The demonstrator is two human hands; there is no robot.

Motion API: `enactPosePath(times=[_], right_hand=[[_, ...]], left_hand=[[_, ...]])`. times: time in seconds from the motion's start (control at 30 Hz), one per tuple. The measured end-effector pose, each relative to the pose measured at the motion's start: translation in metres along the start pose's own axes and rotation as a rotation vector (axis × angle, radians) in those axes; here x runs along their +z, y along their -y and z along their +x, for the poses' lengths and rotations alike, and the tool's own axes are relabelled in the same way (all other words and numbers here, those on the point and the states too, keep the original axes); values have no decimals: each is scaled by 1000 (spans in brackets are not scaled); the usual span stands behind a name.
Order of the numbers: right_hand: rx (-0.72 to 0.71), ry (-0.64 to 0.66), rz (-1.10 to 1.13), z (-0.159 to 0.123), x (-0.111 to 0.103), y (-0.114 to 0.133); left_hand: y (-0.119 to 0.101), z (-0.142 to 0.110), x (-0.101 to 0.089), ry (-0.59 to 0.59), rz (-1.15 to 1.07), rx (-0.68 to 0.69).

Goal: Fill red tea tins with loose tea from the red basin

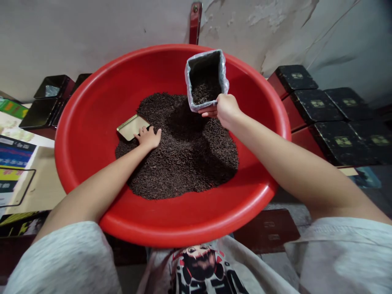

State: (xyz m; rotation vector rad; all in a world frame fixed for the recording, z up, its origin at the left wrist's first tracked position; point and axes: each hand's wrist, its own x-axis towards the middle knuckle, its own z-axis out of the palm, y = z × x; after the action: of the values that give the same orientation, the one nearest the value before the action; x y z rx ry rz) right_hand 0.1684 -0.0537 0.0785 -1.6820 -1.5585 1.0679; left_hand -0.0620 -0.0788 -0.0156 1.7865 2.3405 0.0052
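A wide red plastic basin [165,220] holds a heap of dark loose tea leaves [165,171]. My left hand [148,138] rests on the heap at the left, thumb stretched out and fingers spread over the edge of a pale gold tin lid [132,127], whose inner side faces up. Above the far right part of the heap, my right hand [226,109] grips the near right side of a square tea tin [189,83] lined with clear plastic. Its mouth tilts toward me and some leaves lie inside; its outer walls are mostly hidden.
On the right stand several closed tins with black lids [315,105]. Open dark tins [41,112] stand left of the basin, near printed cardboard [15,163]. A peeling wall [122,28] rises behind. Below the basin's near rim is a dark red bench [266,230].
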Motion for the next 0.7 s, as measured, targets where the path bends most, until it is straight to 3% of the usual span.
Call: enactPosePath(times=[0.1,0.17,0.4,0.47,0.6,0.67,0.7], right_hand=[[23,-65,141,3,4,-5],[-17,-55,105,4,7,-8],[-170,-30,-584,-7,19,-10],[-155,16,-645,-10,23,-8],[-126,65,-632,-15,29,-7],[-131,92,-669,-18,35,-10],[-138,110,-696,-20,39,-11]], left_hand=[[-9,-9,6,-133,-31,99],[-17,-15,8,-160,-59,183],[-40,-46,2,23,-129,54],[-31,-57,-4,91,-119,130],[7,-79,-25,244,-25,446],[28,-84,-36,259,56,376],[36,-84,-41,262,78,222]])
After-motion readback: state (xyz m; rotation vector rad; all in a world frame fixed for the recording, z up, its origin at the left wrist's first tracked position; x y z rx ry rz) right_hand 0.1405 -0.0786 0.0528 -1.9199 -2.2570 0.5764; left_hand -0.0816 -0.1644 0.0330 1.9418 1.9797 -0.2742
